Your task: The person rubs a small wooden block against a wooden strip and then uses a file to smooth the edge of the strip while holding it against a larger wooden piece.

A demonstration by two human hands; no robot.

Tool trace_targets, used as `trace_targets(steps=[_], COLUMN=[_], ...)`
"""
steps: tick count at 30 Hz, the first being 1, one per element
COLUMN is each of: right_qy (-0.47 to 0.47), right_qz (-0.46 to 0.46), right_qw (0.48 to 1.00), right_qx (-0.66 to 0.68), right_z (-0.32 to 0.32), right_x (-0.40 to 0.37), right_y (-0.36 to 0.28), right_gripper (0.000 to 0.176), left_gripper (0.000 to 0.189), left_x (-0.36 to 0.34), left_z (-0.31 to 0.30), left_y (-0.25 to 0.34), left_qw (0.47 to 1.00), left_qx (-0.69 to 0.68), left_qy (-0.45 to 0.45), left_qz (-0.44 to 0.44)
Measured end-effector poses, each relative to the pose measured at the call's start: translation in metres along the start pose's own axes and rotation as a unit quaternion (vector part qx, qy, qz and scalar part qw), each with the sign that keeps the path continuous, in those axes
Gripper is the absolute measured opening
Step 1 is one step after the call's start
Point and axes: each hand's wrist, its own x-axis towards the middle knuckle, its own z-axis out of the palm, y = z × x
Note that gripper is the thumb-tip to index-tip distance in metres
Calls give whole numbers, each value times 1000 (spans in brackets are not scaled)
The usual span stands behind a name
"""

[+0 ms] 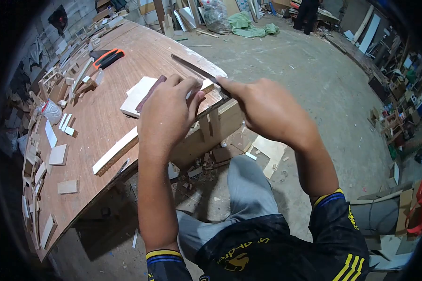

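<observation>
Head view: the left hand (166,110), gripping the wood strip (116,157), should pin it firmly while the right hand (274,112), closed on the dark blade (192,67), guides squarely across it.

Open lane down the middle of the desk (101,112)
Wood scraps (57,155) crowd its left side; the orange-handled tool (109,58), pale blocks (137,97) and near-edge strip (116,152) stand in the way.

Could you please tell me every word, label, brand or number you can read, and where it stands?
No text reads with certainty.
Dark shirt: yellow chest lettering, too distorted.
Right sleeve: yellow marking, too small.
White container: reddish print, too small.
</observation>
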Motion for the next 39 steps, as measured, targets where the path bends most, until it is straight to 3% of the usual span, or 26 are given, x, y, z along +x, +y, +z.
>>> trace_targets(steps=[3, 9, 15, 17, 20, 25, 27, 28, 30, 37, 39], right_qy=[-45, -34, -32, -46, -4, -18, -39, -42, -19, -18, -29], right_qz=[41, 66, 34, 59, 50, 5, 19, 20, 45, 24, 57], right_qw=[998, 997, 999, 997, 999, 999, 998, 997, 999, 999, 998], right_qx=[19, 2, 17, 2, 5, 37, 55, 54, -3, 18, 13], right_z=[-17, 0, -14, -14, 8, -13, -24, -18, 1, -15, -13], right_x=[-12, 5, -9, -13, 8, -3, -14, -11, 1, -11, -12], right_y=[-6, -6, -8, -10, -10, 3, 0, -2, -7, -10, -12], right_gripper=[55, 53, 53, 32, 34, 33, 53, 53, 36, 38, 39], left_gripper=[23, 24, 24, 24, 25, 24, 25, 25, 25, 25, 25], left_x=[-1, 0, 1, 0, 1, 1, -1, -1, 1, -1, -2], left_z=[-3, 0, -1, 0, 3, 0, 0, 1, 3, -2, 1], left_y=[0, 0, -2, -2, -3, -3, -3, -1, -3, 0, -1], left_qw=[1000, 1000, 1000, 1000, 1000, 1000, 1000, 1000, 1000, 1000, 1000], left_qx=[3, -14, 9, 6, 0, 19, 22, 24, 12, 17, 22], left_qy=[-5, -6, -4, -3, -16, -5, -1, 2, -1, -12, -5], left_qz=[-9, -5, -9, -3, -1, -3, -8, -5, -13, -8, -1])
